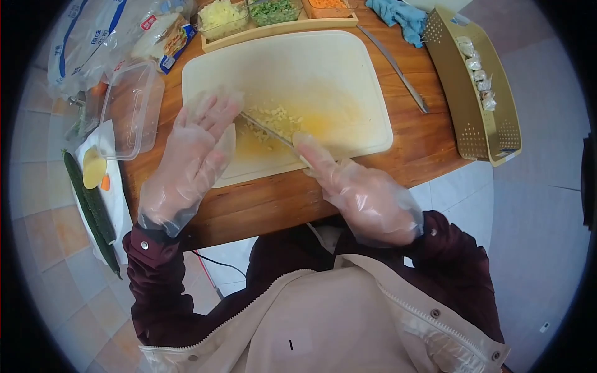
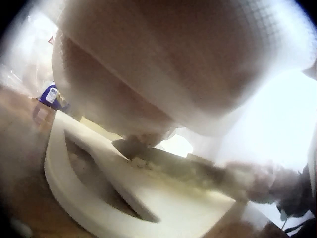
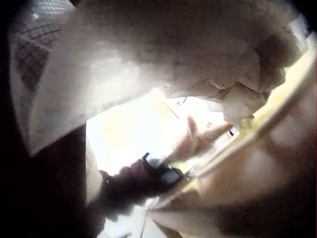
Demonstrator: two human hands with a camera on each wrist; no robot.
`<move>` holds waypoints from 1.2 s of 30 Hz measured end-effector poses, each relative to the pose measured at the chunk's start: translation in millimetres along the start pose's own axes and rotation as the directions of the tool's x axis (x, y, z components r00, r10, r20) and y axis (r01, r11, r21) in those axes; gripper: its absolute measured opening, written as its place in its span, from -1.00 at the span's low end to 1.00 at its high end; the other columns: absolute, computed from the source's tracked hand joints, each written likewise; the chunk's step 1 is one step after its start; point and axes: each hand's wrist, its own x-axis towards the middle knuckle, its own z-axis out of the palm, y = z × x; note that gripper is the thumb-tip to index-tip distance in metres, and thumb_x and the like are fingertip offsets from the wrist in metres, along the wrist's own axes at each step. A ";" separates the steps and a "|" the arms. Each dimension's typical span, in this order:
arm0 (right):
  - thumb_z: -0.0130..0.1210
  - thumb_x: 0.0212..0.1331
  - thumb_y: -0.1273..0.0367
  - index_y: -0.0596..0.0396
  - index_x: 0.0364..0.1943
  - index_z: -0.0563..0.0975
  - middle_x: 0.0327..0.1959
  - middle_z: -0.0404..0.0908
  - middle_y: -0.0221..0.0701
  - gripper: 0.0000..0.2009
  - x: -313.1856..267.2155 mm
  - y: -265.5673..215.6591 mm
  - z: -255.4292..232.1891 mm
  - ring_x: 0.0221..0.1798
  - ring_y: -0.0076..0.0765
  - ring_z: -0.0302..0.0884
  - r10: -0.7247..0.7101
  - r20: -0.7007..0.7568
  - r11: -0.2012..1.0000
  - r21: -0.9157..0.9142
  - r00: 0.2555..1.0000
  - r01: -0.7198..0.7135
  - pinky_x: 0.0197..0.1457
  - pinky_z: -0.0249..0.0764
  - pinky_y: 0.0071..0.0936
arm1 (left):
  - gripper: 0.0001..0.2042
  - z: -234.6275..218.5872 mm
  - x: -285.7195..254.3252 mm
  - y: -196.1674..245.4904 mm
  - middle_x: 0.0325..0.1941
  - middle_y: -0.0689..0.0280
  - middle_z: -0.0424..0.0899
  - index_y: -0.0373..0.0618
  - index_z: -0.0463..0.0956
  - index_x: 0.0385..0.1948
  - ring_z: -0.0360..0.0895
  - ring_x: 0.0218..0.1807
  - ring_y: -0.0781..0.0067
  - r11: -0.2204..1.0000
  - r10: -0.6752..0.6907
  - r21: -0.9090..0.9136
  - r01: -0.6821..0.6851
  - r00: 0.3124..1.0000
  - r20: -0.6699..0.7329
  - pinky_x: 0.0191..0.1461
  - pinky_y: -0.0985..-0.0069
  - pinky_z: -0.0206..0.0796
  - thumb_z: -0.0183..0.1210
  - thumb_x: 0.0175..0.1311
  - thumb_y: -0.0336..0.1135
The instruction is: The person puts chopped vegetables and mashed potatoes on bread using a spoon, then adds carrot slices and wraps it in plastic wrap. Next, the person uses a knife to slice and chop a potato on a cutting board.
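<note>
A knife (image 1: pixel 268 129) lies across a heap of pale, finely chopped bits (image 1: pixel 277 121) on the white cutting board (image 1: pixel 336 62). My gloved right hand (image 1: pixel 364 196) grips its handle, forefinger stretched along the top of the blade. At the blade's far end is my gloved left hand (image 1: pixel 193 155), its fingers straight and right at the tip. Seen from the left wrist, the blade (image 2: pixel 183 166) stands edge down close over the board (image 2: pixel 163 208), with the left hand (image 2: pixel 163 64) above it. The right hand (image 3: pixel 173 54) and its glove fill much of the right wrist view.
Behind the board, a wooden tray (image 1: pixel 280 37) holds tubs of chopped food. A second knife (image 1: pixel 398 71), a blue cloth (image 1: pixel 401 22) and a tan basket (image 1: pixel 479 118) are to the right. Left are a clear plastic box (image 1: pixel 132 112), cucumbers (image 1: pixel 93 205) and a peeled yellowish piece (image 1: pixel 94 168).
</note>
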 end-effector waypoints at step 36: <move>0.01 0.36 0.59 0.29 0.61 0.08 0.04 0.67 0.00 -0.28 9.9 -3.7 32.6 -0.11 0.11 0.60 -0.102 -0.118 0.983 0.138 0.988 0.118 0.02 0.55 -0.22 | -0.24 -6.3 -5.2 -15.4 0.66 0.11 0.32 -0.21 0.28 0.55 -0.03 0.73 -0.18 0.993 0.096 0.070 -0.092 0.993 -0.062 0.72 0.03 -0.40 -0.34 0.61 0.26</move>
